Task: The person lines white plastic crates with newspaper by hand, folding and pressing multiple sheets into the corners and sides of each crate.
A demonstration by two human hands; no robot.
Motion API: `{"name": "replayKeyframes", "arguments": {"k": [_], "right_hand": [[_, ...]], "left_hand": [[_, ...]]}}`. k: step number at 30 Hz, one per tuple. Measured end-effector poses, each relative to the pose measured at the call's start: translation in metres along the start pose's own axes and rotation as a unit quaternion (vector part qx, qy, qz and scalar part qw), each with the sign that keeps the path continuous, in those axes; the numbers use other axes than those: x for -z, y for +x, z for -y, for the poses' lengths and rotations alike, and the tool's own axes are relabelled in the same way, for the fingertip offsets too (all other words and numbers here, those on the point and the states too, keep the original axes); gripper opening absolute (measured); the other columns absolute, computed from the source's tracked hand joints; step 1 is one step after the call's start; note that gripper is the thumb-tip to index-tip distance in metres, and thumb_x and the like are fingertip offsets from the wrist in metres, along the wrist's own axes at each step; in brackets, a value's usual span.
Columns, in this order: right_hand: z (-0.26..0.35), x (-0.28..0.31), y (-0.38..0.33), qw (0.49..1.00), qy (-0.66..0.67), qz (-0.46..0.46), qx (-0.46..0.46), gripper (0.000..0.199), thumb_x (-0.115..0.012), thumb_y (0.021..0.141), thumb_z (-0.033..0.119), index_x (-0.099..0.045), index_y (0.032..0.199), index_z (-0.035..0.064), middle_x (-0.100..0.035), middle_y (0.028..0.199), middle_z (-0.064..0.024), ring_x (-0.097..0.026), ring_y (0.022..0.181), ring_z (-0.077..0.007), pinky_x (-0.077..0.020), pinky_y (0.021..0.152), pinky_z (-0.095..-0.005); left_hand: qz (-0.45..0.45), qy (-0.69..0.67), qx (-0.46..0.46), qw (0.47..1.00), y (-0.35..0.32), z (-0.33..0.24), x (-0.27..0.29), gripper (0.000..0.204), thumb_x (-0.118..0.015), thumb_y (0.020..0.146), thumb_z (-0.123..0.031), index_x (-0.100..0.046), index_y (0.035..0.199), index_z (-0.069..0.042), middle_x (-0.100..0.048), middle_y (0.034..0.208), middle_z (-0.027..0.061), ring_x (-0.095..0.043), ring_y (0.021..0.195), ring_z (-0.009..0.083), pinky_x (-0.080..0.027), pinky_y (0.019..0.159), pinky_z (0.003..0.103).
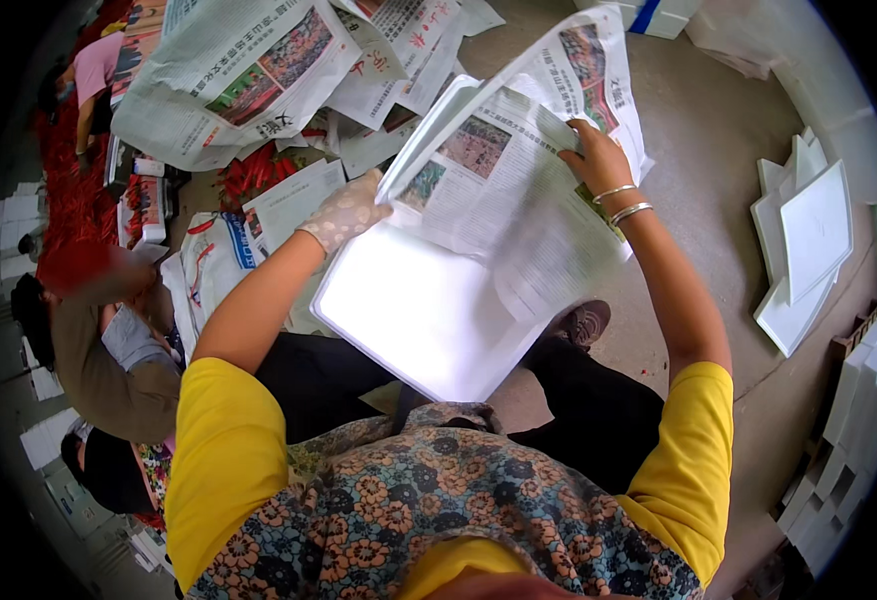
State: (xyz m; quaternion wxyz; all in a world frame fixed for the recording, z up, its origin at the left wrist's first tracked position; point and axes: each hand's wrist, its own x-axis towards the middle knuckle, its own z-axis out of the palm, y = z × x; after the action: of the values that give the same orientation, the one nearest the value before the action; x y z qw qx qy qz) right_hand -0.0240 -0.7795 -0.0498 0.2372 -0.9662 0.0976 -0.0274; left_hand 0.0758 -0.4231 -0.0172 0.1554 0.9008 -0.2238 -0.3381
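A white foam box [398,310] stands open in front of me, tilted, between my knees. A sheet of newspaper [493,175] hangs partly inside it and rises above its far and right sides. My left hand [346,212], in a pale patterned glove, is closed at the box's left edge, gripping the newspaper's edge there; some fingers are hidden. My right hand [598,165], bare with two silver bangles on the wrist, is closed on the right part of the newspaper. The paper hides most of the box's far inside.
Loose newspapers [248,80] lie heaped at the far left, with red chili peppers [255,178] beneath. White foam lids [808,235] lean together on the right floor, near stacked white boxes [848,430]. A crouching person [118,350] is close on my left; another person [96,75] bends farther off.
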Motion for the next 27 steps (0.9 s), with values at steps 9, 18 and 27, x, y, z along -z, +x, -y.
{"name": "replayKeyframes", "arguments": {"k": [9,18,27], "right_hand": [[0.028,-0.038,0.058,0.958,-0.131,-0.118,0.224,0.023,-0.057,0.082,0.008,-0.054,0.105,0.0108,-0.061,0.086,-0.007,-0.06,0.086,-0.0255,-0.0462,0.077,-0.0363],[-0.011,0.012,0.011,0.982,-0.125,-0.135,0.045,0.081,-0.073,0.072,0.041,-0.035,0.138,0.0146,-0.054,0.126,-0.0114,-0.049,0.119,-0.03,-0.0314,0.102,-0.0454],[-0.024,-0.012,0.006,0.997,-0.057,0.018,-0.045,0.046,-0.069,0.078,0.035,-0.058,0.113,0.0066,-0.063,0.102,-0.0169,-0.06,0.094,-0.0323,-0.0481,0.083,-0.0382]], "left_hand": [[-0.251,0.158,0.018,0.955,0.074,-0.096,0.046,0.072,-0.065,0.079,-0.046,-0.043,0.128,0.001,-0.045,0.128,0.021,-0.043,0.123,0.0332,-0.038,0.101,0.043],[-0.051,-0.348,-0.042,0.935,0.15,-0.022,0.067,0.028,-0.074,0.077,-0.021,-0.062,0.09,0.001,-0.064,0.084,0.006,-0.06,0.075,0.0138,-0.049,0.073,0.025],[-0.379,0.136,-0.119,0.907,0.153,-0.033,0.062,0.039,-0.071,0.078,-0.036,-0.062,0.102,-0.006,-0.063,0.093,0.0085,-0.058,0.083,0.0179,-0.047,0.076,0.029]]}}
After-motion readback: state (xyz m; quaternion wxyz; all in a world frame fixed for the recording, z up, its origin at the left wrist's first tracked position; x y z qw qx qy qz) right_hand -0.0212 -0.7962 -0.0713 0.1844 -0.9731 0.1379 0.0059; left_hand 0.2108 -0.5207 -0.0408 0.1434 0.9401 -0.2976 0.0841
